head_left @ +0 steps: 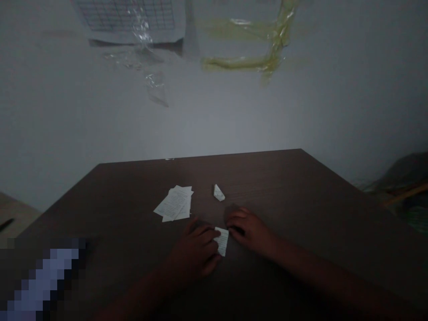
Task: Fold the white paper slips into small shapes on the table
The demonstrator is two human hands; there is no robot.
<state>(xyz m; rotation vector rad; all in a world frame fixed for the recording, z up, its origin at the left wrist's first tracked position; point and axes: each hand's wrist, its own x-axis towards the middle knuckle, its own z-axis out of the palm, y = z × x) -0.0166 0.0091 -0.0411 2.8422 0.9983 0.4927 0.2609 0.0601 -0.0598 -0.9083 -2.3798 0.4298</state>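
Observation:
A small piece of printed paper (222,243), apparently folded, lies on the brown table before me. My left hand (197,249) rests over its left side, fingertips pressing on it and thumb at its lower edge. My right hand (250,227) is curled at the upper right corner, thumb and fingertips drawn together at the paper's edge; dim light hides the exact contact. Beyond my hands stands a small folded paper piece (219,193) with a pointed top. Left of it, several loose printed sheets (174,203) overlap in a pile.
The table (267,178) meets a pale wall (227,116) at its far edge. Yellow tape (240,64) and a gridded sheet (130,15) cling to the wall. A pixelated pale area (43,276) covers the lower left. Dark items (409,187) sit beyond the right edge.

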